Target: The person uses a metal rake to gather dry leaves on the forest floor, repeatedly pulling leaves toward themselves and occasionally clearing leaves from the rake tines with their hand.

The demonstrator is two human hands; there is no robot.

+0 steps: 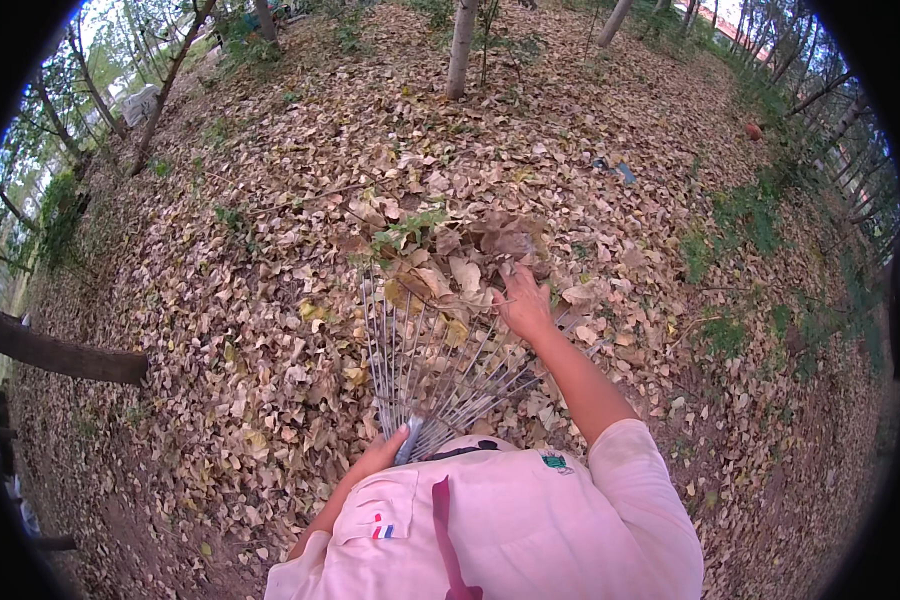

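Note:
My left hand (pixel 382 450) is closed around the grey metal neck of a leaf rake (pixel 414 431), close to my body. The rake's thin wire tines (pixel 450 375) fan out away from me over the ground. A clump of dry brown leaves (pixel 461 274) lies at the far ends of the tines, with a green sprig (pixel 409 229) among it. At the right side of this clump, my right hand (pixel 526 304) touches the leaves with its fingers spread. Leaves partly hide its fingertips, and those just beyond it are blurred.
Fallen leaves (pixel 255 420) carpet the ground. A slim tree trunk (pixel 461 52) rises straight ahead, and a dark trunk (pixel 60 356) juts in at the left. Low green plants (pixel 750 217) grow at the right. A blue scrap (pixel 626 172) lies ahead; a whitish sack-like object (pixel 141 105) stands far left.

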